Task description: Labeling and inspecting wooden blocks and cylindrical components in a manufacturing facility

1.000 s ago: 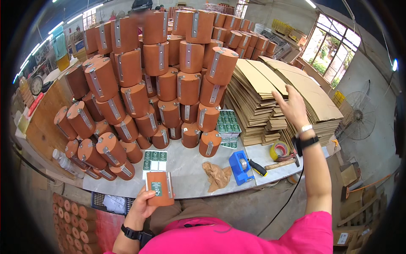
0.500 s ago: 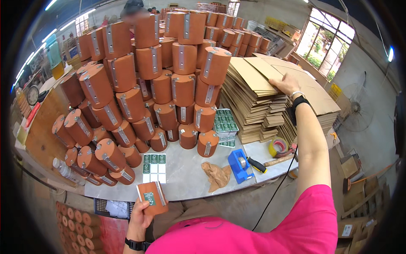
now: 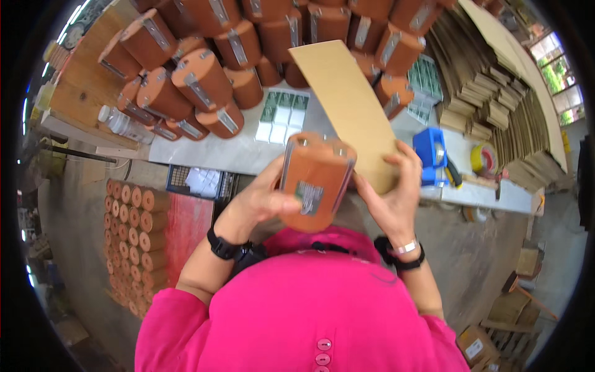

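Note:
My left hand (image 3: 259,199) is closed around a reddish-brown cylinder (image 3: 322,168) with metal strips down its side, held tilted in front of my chest. A green and silver label (image 3: 308,197) sits on the cylinder near my left thumb. My right hand (image 3: 396,197) grips the lower end of a long tan cardboard sheet (image 3: 350,99), which slants up and left over the table, behind the cylinder. On the table beyond the cylinder lies a label sheet (image 3: 282,118), green labels at its top and white spaces below.
Stacked metal-stripped cylinders (image 3: 201,80) fill the table's far side. At right are a cardboard pile (image 3: 471,74), more label sheets (image 3: 424,84), a blue tape dispenser (image 3: 429,152) and a yellow tape roll (image 3: 483,158). Bare cylinders (image 3: 133,229) stand low at left, beside a dark crate (image 3: 180,177).
My right hand has taken a cardboard sheet off the pile and brought it left beside the cylinder. My left hand has raised the cylinder. The view has tilted down.

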`<state>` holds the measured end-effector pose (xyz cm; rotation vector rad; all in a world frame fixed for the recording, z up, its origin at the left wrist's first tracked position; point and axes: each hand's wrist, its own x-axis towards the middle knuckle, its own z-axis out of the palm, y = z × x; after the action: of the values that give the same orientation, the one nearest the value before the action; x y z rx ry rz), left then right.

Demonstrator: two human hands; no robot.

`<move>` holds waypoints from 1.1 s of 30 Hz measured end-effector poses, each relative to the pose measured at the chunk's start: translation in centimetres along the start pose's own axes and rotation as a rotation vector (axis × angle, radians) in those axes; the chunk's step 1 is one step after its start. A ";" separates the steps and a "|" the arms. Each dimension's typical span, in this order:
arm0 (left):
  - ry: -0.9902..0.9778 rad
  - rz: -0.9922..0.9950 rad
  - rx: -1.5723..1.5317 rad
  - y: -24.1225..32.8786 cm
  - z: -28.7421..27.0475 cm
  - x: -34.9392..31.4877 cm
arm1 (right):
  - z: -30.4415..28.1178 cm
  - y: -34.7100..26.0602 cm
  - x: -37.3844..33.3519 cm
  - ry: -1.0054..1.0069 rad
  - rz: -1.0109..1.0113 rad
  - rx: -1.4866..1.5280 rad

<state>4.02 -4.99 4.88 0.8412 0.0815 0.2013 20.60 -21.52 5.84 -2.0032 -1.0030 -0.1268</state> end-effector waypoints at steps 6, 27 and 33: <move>0.168 -0.098 0.058 -2.0 -2.7 1.6 | 0.9 2.7 -0.2 -0.369 -0.282 -0.194; 0.199 0.147 1.338 0.8 -2.6 5.3 | 1.3 4.9 -3.1 -0.474 -0.413 -0.304; 0.016 -0.046 1.601 -0.3 -1.8 7.5 | 1.2 4.6 -2.8 -0.489 -0.428 -0.311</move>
<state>11.12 -2.34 3.53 2.4279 0.2921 0.0613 21.58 -23.70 0.89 -2.1126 -1.8162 -0.0203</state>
